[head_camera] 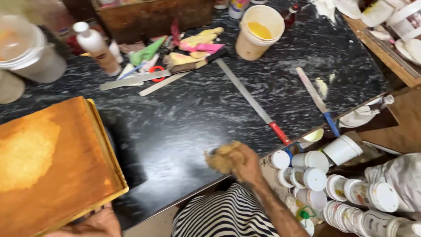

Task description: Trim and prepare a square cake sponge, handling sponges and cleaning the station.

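Note:
My right hand (245,164) presses a crumpled brown cloth (221,157) against the black marble counter (175,118) near its front edge. My left hand (94,224) shows only at the bottom edge, under the lower side of a large orange-brown board with a gold rim (57,162), which it holds tilted up off the counter. A pale worn patch (26,151) covers the board's left part.
Long flat blades with red (256,105) and blue (318,98) handles lie on the counter. A cream bucket of yellow liquid (258,30), a white bottle (96,46) and coloured piping bags (193,46) stand at the back. Several white lidded tubs (333,184) sit below right.

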